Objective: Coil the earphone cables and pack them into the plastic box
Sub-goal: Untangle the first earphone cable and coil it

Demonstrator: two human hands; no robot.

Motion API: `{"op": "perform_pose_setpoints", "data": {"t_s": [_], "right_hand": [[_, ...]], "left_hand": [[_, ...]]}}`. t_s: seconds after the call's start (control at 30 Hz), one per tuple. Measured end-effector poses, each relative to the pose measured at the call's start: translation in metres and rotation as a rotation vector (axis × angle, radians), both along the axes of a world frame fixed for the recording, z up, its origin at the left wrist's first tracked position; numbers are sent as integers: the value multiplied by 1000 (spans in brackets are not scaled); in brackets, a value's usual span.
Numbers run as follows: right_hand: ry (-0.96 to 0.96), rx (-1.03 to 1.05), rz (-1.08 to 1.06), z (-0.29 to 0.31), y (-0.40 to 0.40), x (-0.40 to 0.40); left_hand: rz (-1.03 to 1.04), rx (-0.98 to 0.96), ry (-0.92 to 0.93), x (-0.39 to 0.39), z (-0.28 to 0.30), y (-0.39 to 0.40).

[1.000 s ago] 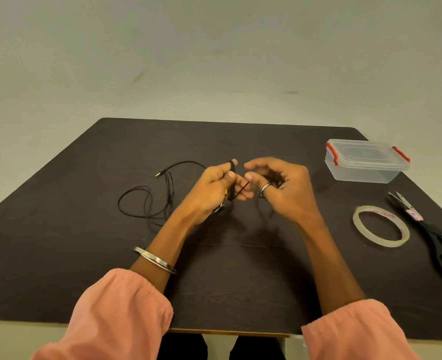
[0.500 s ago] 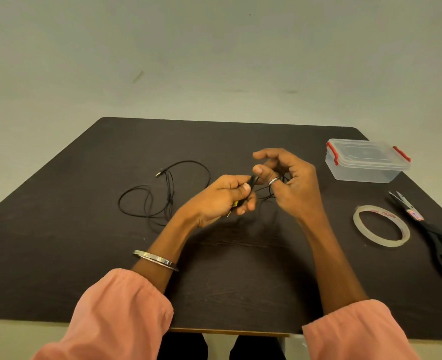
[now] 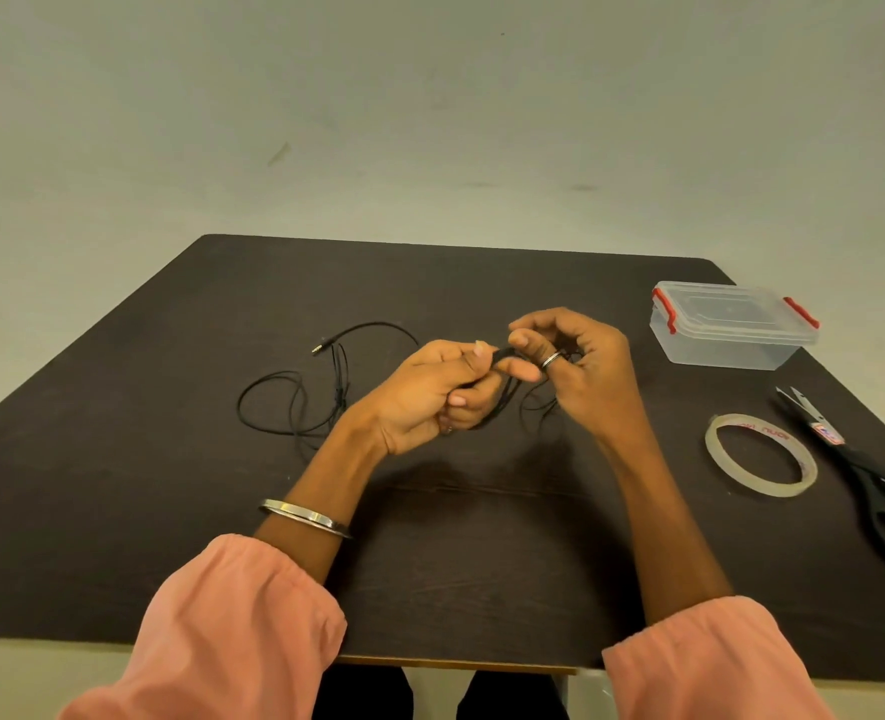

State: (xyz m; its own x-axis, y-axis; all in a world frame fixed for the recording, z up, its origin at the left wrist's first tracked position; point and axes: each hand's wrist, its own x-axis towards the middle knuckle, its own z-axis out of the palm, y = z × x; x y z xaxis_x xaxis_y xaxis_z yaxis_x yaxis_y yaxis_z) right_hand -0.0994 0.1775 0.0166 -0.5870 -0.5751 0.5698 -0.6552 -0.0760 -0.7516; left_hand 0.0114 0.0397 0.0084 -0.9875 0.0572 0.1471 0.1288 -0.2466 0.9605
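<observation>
Over the middle of the dark table (image 3: 170, 511) both hands hold a black earphone cable (image 3: 505, 402) bunched into loops. My left hand (image 3: 430, 392) is closed around the bundle. My right hand (image 3: 580, 371) pinches a strand at the bundle's top, with thin loops hanging under it. A second black earphone cable (image 3: 294, 402) lies loose on the table to the left, its jack plug pointing away at the far end. The clear plastic box (image 3: 726, 330) with red clips stands at the far right, its lid on.
A roll of clear tape (image 3: 760, 454) lies flat to the right of my hands. Black scissors (image 3: 877, 491) lie along the table's right edge. The near table edge runs just above my pink sleeves.
My hands have drawn closer together and risen a little. My left hand has turned and closed over the bundle, and my right hand has moved to its top.
</observation>
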Motion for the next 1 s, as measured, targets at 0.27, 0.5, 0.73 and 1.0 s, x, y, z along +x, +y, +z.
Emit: {"op": "perform_pose_setpoints", "data": {"t_s": [0.27, 0.5, 0.73, 1.0], "right_hand": [[52, 276, 18, -6, 0, -7], [-14, 215, -235, -5, 6, -16], [-108, 23, -796, -1, 26, -25], [-188, 635, 25, 0, 53, -34]], "left_hand": [[190, 373, 87, -2, 3, -10], [363, 569, 152, 2, 5, -33], [428, 517, 139, 0, 3, -28], [520, 241, 83, 0, 3, -20]]}}
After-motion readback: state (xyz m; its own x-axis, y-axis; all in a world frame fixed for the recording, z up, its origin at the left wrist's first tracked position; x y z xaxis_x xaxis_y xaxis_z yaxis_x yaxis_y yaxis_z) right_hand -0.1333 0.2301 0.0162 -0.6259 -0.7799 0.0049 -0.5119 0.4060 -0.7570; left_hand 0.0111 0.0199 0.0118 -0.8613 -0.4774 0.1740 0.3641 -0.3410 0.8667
